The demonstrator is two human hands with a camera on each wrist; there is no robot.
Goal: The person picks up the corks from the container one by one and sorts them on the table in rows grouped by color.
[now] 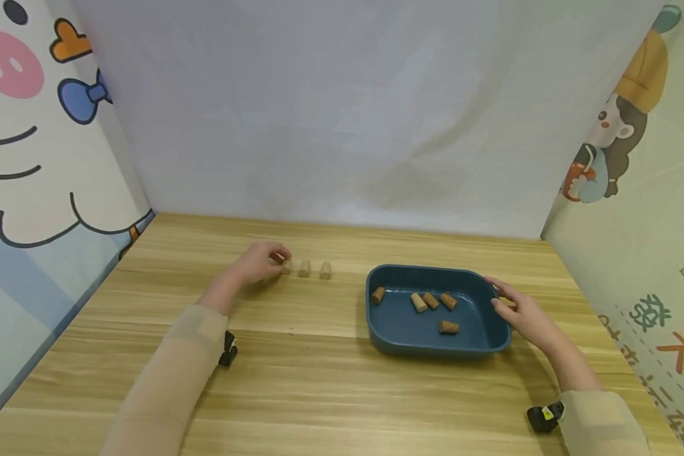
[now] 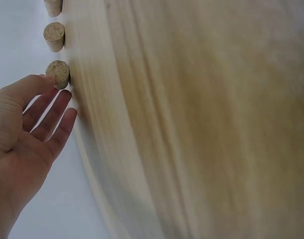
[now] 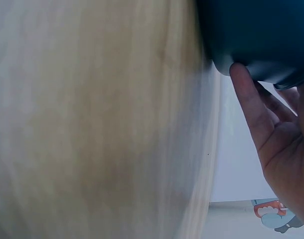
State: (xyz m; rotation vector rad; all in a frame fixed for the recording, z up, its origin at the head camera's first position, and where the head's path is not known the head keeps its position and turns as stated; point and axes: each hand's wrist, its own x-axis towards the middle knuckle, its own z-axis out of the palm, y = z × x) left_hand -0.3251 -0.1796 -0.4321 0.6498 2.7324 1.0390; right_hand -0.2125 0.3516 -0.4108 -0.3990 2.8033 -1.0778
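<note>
My left hand (image 1: 259, 263) is at the left end of a short row of pale, tapered corks standing on the table. Its thumb and fingers pinch the leftmost cork (image 2: 58, 73), thumb tip against the side. Beside it stand a middle cork (image 1: 304, 268) and a right-hand cork (image 1: 325, 271). On the right, my right hand (image 1: 525, 316) holds the end of a dark blue rectangular tray (image 1: 439, 349), thumb at the rim and a finger against the outer wall. Inside lie several corks, among them a paler cork (image 1: 418, 303) and a brown cork (image 1: 448, 327) nearer the front.
The light wood-grain table (image 1: 296, 392) ends at a pale cloth backdrop (image 1: 342, 126). Printed cartoon panels rise along both sides, the left panel (image 1: 28, 164) close to the table's edge. Bare wood lies between the cork row and the tray.
</note>
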